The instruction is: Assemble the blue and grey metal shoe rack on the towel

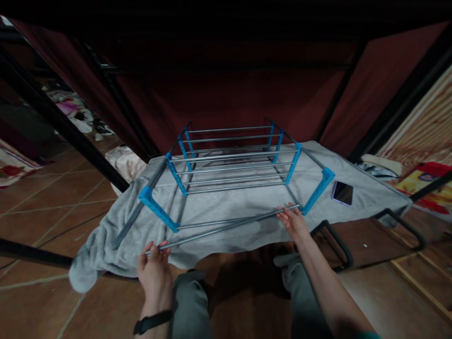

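Holding a rod (212, 232) slantwise — near one end in the left hand (155, 268), near the other in the right hand (294, 223), close to a blue bracket (316, 194) of the rack (236, 168); too small to tell whether joined there. Wearing a black band (152, 322) on the left wrist (157, 296). Facing the rack, set on a grey blanket (226, 202) — with a phone (342, 193) lying to its right, a dark red curtain (229, 94) behind and tiled floor (88, 226) to the left.

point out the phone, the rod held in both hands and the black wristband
Phone (342, 193): head view, middle of its dark screen.
Rod (216, 230): head view, about midway along its shaft.
Black wristband (153, 322): head view, on its strap.
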`<state>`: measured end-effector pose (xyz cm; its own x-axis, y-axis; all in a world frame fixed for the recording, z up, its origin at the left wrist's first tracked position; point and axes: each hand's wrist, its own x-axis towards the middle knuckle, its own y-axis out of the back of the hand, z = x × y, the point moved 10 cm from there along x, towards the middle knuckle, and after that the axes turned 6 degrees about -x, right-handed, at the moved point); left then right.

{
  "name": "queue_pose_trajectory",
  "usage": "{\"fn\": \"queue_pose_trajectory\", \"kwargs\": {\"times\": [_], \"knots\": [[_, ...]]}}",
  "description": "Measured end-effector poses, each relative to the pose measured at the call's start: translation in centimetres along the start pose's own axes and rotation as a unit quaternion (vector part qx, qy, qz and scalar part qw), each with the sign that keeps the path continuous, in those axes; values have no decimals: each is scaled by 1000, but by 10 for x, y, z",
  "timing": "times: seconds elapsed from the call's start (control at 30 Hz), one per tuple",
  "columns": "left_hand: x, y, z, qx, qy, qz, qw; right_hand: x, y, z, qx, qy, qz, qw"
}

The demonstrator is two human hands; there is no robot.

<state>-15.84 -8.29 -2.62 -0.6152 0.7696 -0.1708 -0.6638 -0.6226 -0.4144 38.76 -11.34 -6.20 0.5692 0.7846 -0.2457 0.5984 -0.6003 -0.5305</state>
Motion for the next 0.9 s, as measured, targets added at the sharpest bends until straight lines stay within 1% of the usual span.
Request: {"fn": "queue_pose_trajectory", "kwargs": {"times": [0.03,0.1,0.2,0.33,0.4,0.53,0.67,0.8,0.9], "knots": [[3,5,-11,1,36,7,999,-8,3,-1,2,7,3,1000],[6,8,-25,3,83,9,996,-21,11,-5,5,20,10,1000],[4,1,-39,11,137,9,991,-33,29,-13,1,38,38,999],[-4,-11,-51,19,190,0,982,-39,55,-26,3,66,99,993],[-6,-13,-52,19,192,-7,981,-40,60,-30,8,74,106,992],[-6,-17,-53,9,189,-22,982,-40,58,-31,15,70,92,993],[-9,-21,-56,13,196,-11,980,-39,58,-28,20,59,118,991],[-14,-22,-51,-2,175,-15,985,-38,54,-27,22,51,136,989],[-18,-23,-44,-25,143,-28,989,-38,49,-28,13,43,138,989]]}}
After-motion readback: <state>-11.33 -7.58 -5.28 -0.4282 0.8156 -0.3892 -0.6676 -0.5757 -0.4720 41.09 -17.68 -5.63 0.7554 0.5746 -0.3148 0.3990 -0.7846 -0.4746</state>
